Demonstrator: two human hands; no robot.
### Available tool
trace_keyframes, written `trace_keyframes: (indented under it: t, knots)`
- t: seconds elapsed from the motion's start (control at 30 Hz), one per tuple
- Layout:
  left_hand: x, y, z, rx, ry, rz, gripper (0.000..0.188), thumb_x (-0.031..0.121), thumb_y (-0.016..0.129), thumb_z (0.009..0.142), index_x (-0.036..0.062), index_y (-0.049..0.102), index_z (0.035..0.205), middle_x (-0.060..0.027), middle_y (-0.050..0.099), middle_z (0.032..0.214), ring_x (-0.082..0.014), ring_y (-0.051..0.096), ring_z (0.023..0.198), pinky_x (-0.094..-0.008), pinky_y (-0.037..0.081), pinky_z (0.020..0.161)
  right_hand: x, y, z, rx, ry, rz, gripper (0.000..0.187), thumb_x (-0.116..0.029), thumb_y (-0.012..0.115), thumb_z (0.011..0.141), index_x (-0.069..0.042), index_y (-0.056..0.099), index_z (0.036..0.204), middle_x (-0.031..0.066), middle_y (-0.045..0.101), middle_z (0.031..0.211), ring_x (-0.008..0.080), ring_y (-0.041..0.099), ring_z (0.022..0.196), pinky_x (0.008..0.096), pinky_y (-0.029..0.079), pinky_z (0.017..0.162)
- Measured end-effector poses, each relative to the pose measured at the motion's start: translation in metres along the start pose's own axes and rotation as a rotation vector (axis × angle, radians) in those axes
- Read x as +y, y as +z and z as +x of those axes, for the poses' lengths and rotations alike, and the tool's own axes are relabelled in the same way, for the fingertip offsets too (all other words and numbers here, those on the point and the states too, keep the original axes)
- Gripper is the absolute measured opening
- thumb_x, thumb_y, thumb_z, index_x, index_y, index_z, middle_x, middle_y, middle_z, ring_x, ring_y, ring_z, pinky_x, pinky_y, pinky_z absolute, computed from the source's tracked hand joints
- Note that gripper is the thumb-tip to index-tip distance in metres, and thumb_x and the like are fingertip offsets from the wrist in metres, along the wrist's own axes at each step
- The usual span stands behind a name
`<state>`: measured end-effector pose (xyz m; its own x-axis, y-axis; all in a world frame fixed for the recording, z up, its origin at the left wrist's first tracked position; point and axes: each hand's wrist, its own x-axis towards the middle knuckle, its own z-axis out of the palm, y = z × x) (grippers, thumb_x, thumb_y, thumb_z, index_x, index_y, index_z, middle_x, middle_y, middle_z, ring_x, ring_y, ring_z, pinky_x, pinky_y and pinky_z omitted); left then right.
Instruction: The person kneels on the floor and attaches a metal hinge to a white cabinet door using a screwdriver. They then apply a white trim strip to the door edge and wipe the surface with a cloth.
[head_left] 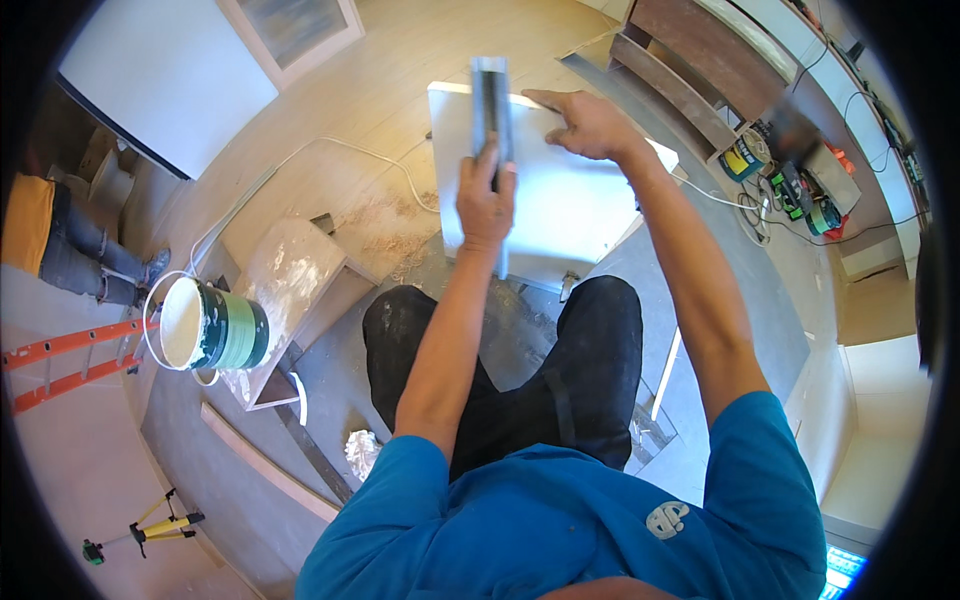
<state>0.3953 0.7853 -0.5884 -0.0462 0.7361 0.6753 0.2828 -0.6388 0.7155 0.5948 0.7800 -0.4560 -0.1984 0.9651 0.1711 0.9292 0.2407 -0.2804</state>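
Note:
A white panel [585,215], probably a cabinet door, lies tilted in front of my knees, with a metal hinge [569,284] at its near edge. My left hand [486,200] is closed around a long, narrow silver-grey tool [490,90] with a dark strip along its middle. The tool is blurred, stands lengthwise across the panel's left part and reaches past its far edge; its exact kind is unclear. At the panel's far edge is my right hand [595,125], index finger stretched along the edge and thumb apart over the white face. Its other fingers are partly hidden.
A bucket [235,330] of white paste sits on a stained wooden box [290,265] at left. Nearby are an orange ladder [75,340], another person's legs [85,245], and a yellow tripod [165,525]. Wood shavings [400,245] and a cable [385,160] lie beyond; power tools [795,190] at right.

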Motion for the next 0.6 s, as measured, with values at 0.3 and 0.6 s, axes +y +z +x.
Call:
trace_keyframes:
  t: [0.3, 0.6]
  knots:
    - [-0.018, -0.010, 0.012, 0.016, 0.012, 0.074, 0.054, 0.023, 0.066, 0.099, 0.0040, 0.061, 0.148, -0.0184, 0.058, 0.097, -0.0332, 0.062, 0.084, -0.0402, 0.055, 0.079, 0.002, 0.005, 0.005, 0.027, -0.030, 0.014, 0.074, -0.018, 0.071, 0.076, -0.020, 0.061, 0.149, 0.0182, 0.076, 0.115, 0.0389, 0.070, 0.109, 0.0492, 0.056, 0.093]
    - [-0.012, -0.002, 0.019, 0.031, -0.018, 0.053, 0.052, 0.022, 0.067, 0.100, -0.0003, 0.061, 0.147, -0.0209, 0.059, 0.099, -0.0340, 0.065, 0.089, -0.0440, 0.054, 0.078, 0.000, 0.003, 0.008, 0.044, -0.042, 0.024, 0.072, -0.018, 0.069, 0.075, -0.019, 0.062, 0.147, 0.0182, 0.076, 0.113, 0.0396, 0.071, 0.107, 0.0497, 0.056, 0.092]
